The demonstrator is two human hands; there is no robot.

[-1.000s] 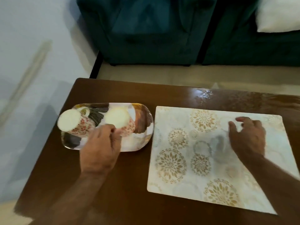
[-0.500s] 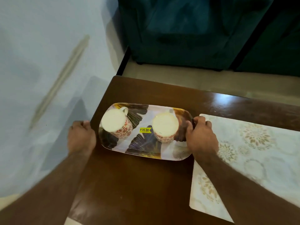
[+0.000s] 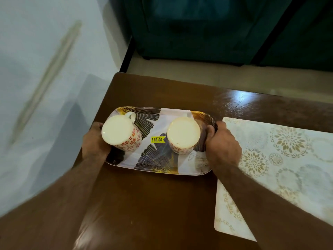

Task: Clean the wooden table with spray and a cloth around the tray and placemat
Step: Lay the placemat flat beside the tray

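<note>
While both hands are working at the tray's ends:
Table (image 3: 162, 204): carrying tray, placemat (image 3: 281, 159) lying beside it.
Tray (image 3: 158, 159): sitting near table's left edge, bearing two upturned cups (image 3: 183, 135).
Left hand (image 3: 94, 141): grasping tray's left end.
Right hand (image 3: 222, 147): grasping right end.

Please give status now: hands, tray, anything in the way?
Left hand and right hand grip the tray ends. Two upturned cups on it. Placemat lies beside the right hand.
</note>
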